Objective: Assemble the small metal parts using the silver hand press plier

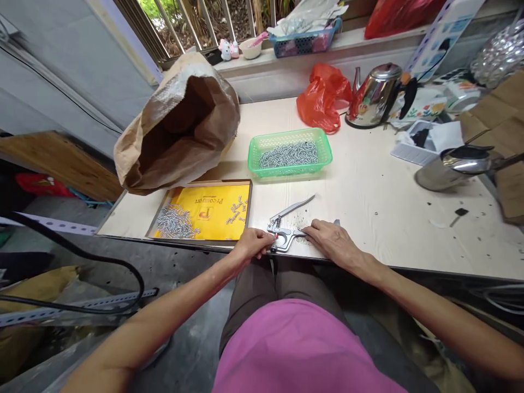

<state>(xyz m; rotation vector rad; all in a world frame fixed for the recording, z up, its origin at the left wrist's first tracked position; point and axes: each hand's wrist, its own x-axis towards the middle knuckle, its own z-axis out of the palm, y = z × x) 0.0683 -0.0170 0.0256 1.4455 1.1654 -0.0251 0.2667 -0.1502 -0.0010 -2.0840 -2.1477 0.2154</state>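
Metal hand pliers [285,233] with a round jaw and a spring lie at the table's front edge, their two handles spread apart. My right hand [332,240] is closed over the lower handle and presses it to the tabletop. At the jaw, beside a small red part, my left hand [254,244] has its fingertips pinched together; whatever they hold is too small to make out. Left of that hand is a shallow tray with a yellow bottom [204,196]. A heap of small metal pieces [174,222] fills its left side, and several loose ones lie at its right.
A green plastic basket [257,168] of small metal pieces stands behind the pliers. At back left, a large open paper sack [180,136] overhangs the tray. A red plastic bag [321,101], a kettle [374,95] and a metal jug [444,170] stand toward the right.
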